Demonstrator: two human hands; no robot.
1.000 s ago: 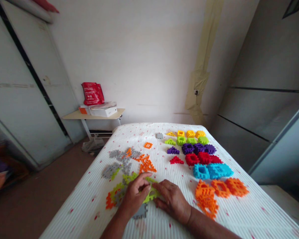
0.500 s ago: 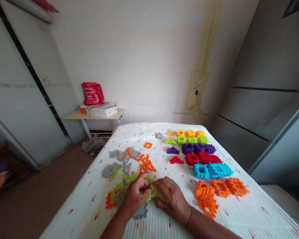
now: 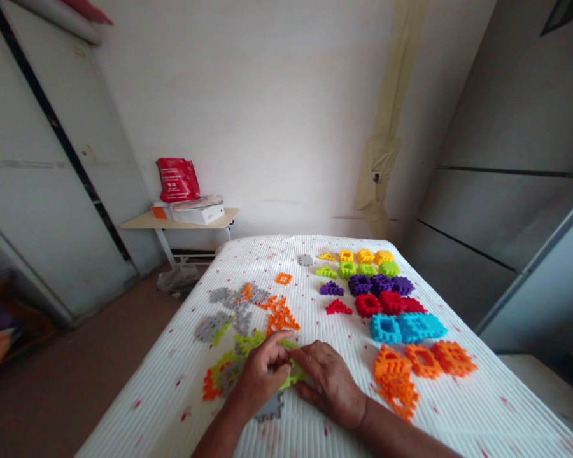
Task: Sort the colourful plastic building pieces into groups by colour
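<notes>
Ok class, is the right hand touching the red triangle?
Apart: the head view shows white cover between the right hand and the red triangle.

Left hand [image 3: 262,369], right hand [image 3: 332,378] and both forearms [image 3: 396,426] are bare.

A broad surface, dressed in a white ribbed cover [image 3: 157,401] with small red marks, is carrying many toothed pieces. On its right half, rows are going from far to near: yellow pieces [image 3: 365,256], light green pieces [image 3: 367,270], purple pieces [image 3: 381,284], red pieces [image 3: 390,302], blue pieces [image 3: 423,326] and, nearest, orange pieces [image 3: 452,358]. On its left half, a loose grey heap [image 3: 212,327] is lying near an orange cluster [image 3: 281,313]. Nearer, a mixed heap [image 3: 249,341] of green, orange and grey is lying partly hidden. One orange frame [image 3: 279,279] is lying apart, and one grey square [image 3: 306,260] is resting near the yellow row.
</notes>
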